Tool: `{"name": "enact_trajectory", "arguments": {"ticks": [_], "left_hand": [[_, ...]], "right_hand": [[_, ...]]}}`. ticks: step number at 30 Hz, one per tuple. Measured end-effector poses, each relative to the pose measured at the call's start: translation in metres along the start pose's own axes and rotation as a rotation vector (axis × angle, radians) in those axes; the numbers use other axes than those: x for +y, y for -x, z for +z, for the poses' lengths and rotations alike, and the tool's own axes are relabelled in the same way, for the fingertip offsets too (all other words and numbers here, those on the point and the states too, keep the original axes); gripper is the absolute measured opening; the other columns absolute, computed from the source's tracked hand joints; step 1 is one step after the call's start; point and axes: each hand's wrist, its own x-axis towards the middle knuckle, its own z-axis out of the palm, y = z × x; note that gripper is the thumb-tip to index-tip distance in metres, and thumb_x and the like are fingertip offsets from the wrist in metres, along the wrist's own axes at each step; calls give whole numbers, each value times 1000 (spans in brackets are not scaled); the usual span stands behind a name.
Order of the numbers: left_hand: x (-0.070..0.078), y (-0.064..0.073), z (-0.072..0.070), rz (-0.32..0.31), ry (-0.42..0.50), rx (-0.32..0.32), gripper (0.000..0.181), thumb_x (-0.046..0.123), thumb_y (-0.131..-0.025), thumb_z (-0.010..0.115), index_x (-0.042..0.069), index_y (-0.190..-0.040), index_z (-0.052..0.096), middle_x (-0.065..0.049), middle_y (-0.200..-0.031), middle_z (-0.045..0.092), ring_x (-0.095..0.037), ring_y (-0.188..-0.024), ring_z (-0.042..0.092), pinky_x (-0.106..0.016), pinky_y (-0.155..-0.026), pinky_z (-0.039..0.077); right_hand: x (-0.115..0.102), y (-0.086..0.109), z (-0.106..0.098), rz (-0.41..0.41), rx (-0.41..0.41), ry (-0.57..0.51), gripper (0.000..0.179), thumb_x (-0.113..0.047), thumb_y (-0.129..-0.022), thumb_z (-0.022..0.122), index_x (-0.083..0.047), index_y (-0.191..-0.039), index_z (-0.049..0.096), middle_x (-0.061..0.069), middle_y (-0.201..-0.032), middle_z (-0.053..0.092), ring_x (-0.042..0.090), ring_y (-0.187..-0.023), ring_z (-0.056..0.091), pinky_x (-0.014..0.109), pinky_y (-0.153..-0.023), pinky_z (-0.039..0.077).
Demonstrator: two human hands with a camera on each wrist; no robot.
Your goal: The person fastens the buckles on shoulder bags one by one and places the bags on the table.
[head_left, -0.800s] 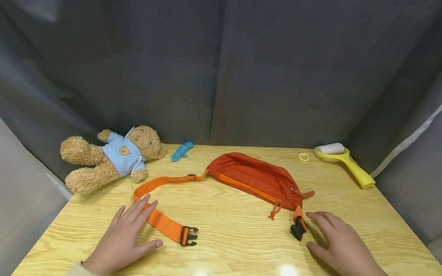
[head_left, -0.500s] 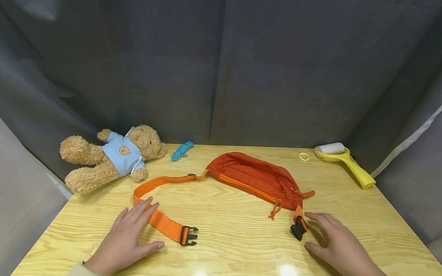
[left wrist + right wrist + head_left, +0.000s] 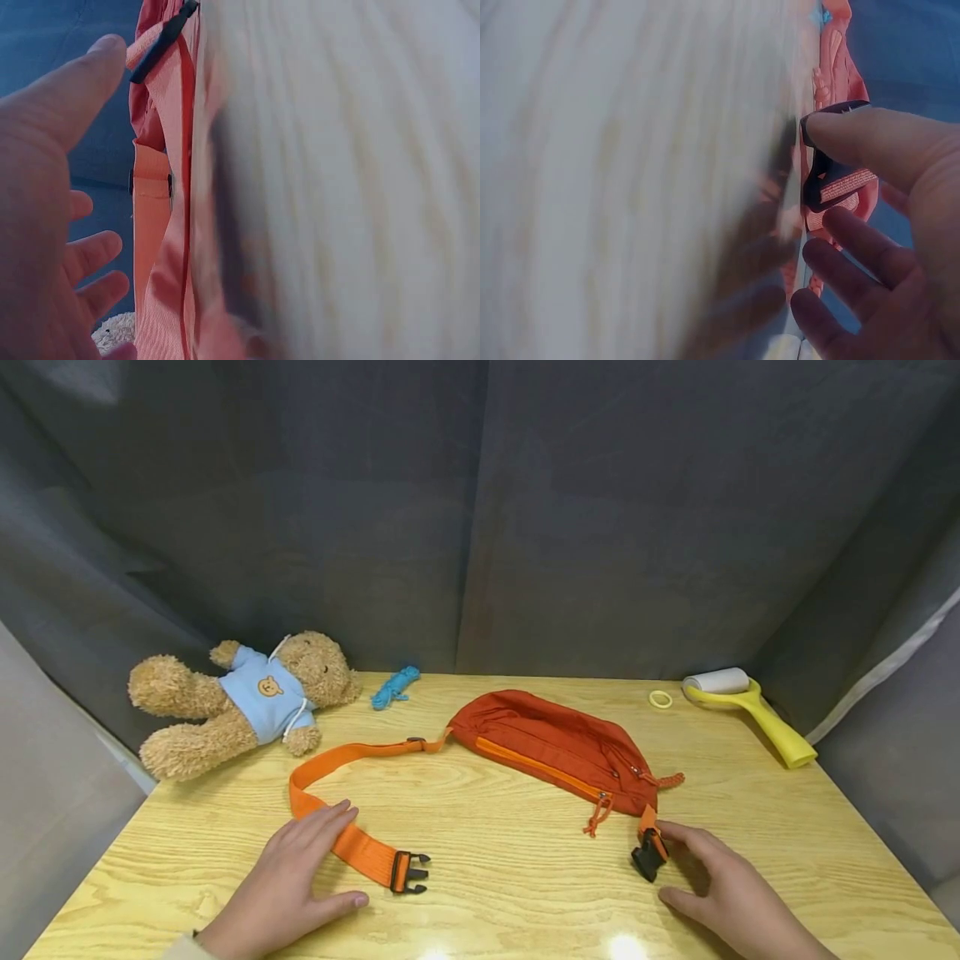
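Observation:
A red waist bag (image 3: 555, 735) lies on the wooden table, its orange strap (image 3: 367, 853) curving round to the left. The strap's free end carries a black pronged buckle half (image 3: 408, 873). My left hand (image 3: 288, 881) hovers at the strap with spread fingers and overlaps it in the head view; whether they touch, I cannot tell. At the bag's right end, the black socket half of the buckle (image 3: 648, 857) sits on a short orange strap. My right hand (image 3: 723, 885) is just right of this socket, thumb and fingers apart. In the right wrist view, the thumb (image 3: 862, 142) partly covers the socket (image 3: 817, 180).
A teddy bear (image 3: 262, 693) in a blue top lies at the left. Near the back edge are a blue cord bundle (image 3: 394, 687) and a small yellow ring (image 3: 660, 699). A yellow-handled lint roller (image 3: 765, 714) lies at the right. Dark curtains (image 3: 480, 518) stand behind the table.
My left hand has moved slightly right along the strap, toward the pronged buckle half. My right hand has shifted slightly left toward the socket. The bag and strap look unmoved.

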Motion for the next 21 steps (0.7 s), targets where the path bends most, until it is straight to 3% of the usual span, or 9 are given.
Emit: {"name": "enact_trajectory", "arguments": {"ticks": [9, 15, 21], "left_hand": [[9, -2, 6, 8, 52, -31, 96, 67, -79, 73, 17, -155, 41, -3, -157, 40, -31, -142, 39, -64, -113, 27], [13, -4, 10, 43, 69, -31, 93, 65, -80, 74, 17, -153, 43, -2, -155, 43, -31, -139, 43, -63, -112, 30], [17, -8, 13, 30, 116, -111, 92, 64, -81, 74, 20, -154, 41, 1, -157, 41, -27, -142, 40, -64, -112, 29]], "right_hand": [[-4, -3, 2, 15, 1, 15, 75, -27, -77, 88, -9, -142, 53, 16, -136, 59, 41, -126, 54, 60, -99, 47], [-6, -5, 5, -32, 49, 22, 70, -16, -76, 88, -8, -138, 57, 14, -130, 63, 35, -118, 61, 55, -94, 52], [-8, -6, 8, -84, 91, -1, 66, -6, -74, 88, -12, -134, 61, 6, -125, 65, 23, -110, 64, 42, -87, 56]]}}
